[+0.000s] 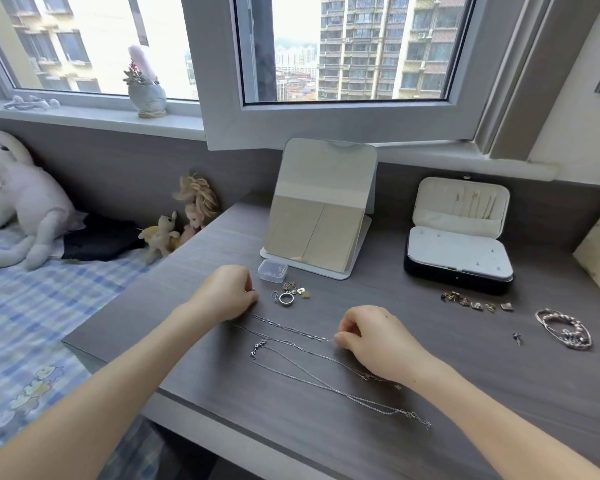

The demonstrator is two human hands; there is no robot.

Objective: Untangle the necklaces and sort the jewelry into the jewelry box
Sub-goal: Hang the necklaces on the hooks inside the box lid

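Necklaces (291, 362), several thin silver chains, are laid out loosely across the grey desk (482, 393) between the two hands, with some strands crossed over one another. A thicker link chain (291, 328) is stretched in a near-straight line from hand to hand. Its near end is pinched between thumb and forefinger of the right hand (374, 341), whose other fingers are curled in. The left hand (227, 292) is set at the far end, fingers curled down over the strands; whether anything is actually pinched there cannot be told. One long chain is trailed toward the desk's front edge, and its clasp end is seen at the lower right.

The jewelry box (440, 273) is placed at the back right, well apart from the hands, lid raised, with fine gold chains seen in the lid. A ring (286, 298) and small charms (297, 289) are grouped just beside the left hand, near a clear plastic case (272, 270). A standing mirror (321, 206) is placed behind them. A row of earrings (475, 303) is spread in front of the box, and bracelets (563, 329) are piled further right.
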